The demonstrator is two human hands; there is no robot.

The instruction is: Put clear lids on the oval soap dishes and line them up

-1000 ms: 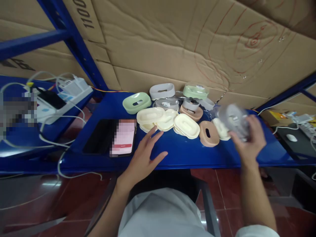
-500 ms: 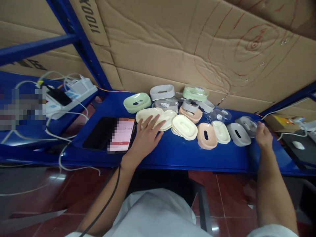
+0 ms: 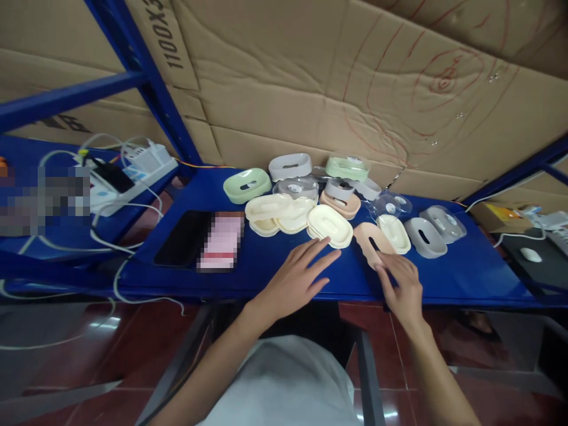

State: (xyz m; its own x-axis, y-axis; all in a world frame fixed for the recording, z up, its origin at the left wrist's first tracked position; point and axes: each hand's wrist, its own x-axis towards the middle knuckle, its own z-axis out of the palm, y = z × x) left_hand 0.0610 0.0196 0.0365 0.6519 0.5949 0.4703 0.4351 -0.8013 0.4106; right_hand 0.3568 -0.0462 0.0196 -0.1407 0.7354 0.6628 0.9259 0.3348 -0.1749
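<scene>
Between the thumb and fingers of my right hand [image 3: 404, 287] is the near edge of a peach soap dish [image 3: 366, 239], tilted up from the shelf. My left hand [image 3: 295, 278] is open with fingers spread, its tips at the near edge of a stack of cream oval trays [image 3: 332, 222]. More cream trays [image 3: 270, 207] overlap to the left of that stack. Right of the peach dish lie a single cream tray [image 3: 394, 234] and a grey soap dish [image 3: 426, 238]. Whether the left fingertips touch the stack I cannot tell.
Behind stand a green soap dish [image 3: 247, 177], a pale grey one [image 3: 290, 160], another peach one [image 3: 341, 207] and clear lids [image 3: 390, 207]. A phone [image 3: 222, 242] lies left on the blue shelf [image 3: 284, 278]. White cables and a power strip [image 3: 155, 168] are further left.
My right hand has come in from the far right and taken hold of the peach soap dish, which is now tilted. My left hand has moved right and nearer, off the cream trays.
</scene>
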